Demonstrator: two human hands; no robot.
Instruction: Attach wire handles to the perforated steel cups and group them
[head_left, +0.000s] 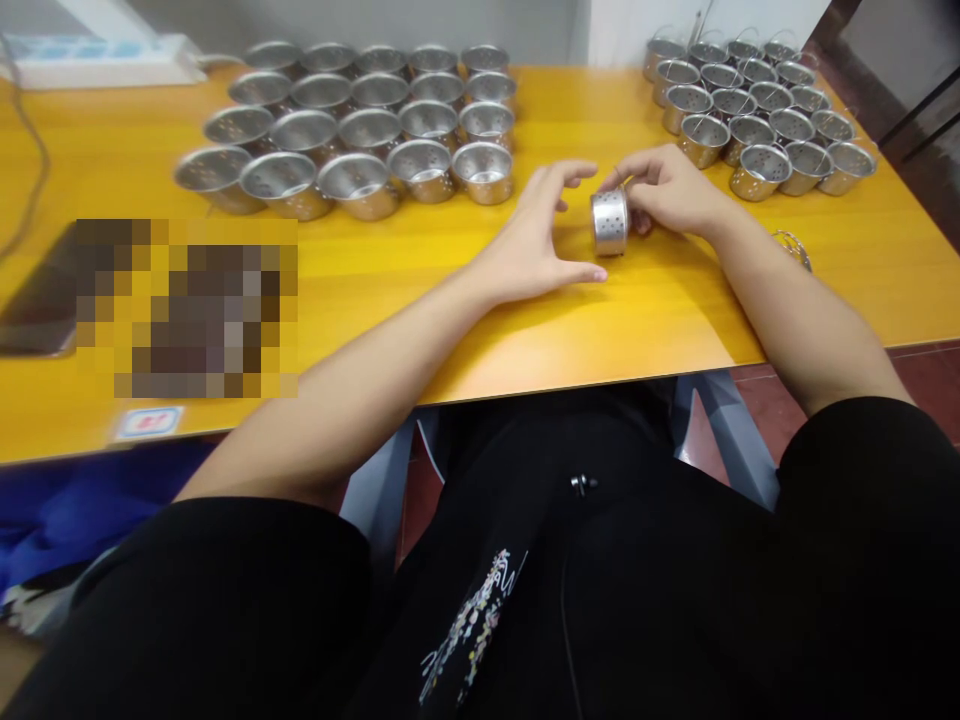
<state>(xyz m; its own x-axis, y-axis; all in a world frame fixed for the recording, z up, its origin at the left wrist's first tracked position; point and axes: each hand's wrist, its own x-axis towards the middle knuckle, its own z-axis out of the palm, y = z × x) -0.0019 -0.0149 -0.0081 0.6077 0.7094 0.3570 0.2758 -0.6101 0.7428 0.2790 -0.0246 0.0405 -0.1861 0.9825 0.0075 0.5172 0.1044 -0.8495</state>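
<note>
Evidently partway: right hand [667,190] clamps a cup [609,224], left hand's [534,242] fingers apart; wire-handled cups [752,138] stand right, apparently handleless cups [371,136] left.

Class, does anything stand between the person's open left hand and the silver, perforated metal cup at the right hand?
Nothing visible does: only yellow tabletop shows between the left hand and the metal cup, which the right hand holds.

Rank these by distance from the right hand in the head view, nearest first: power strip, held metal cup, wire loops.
1. Metal cup: held in the right hand.
2. Wire loops: off to the right.
3. Power strip: far left.
</note>
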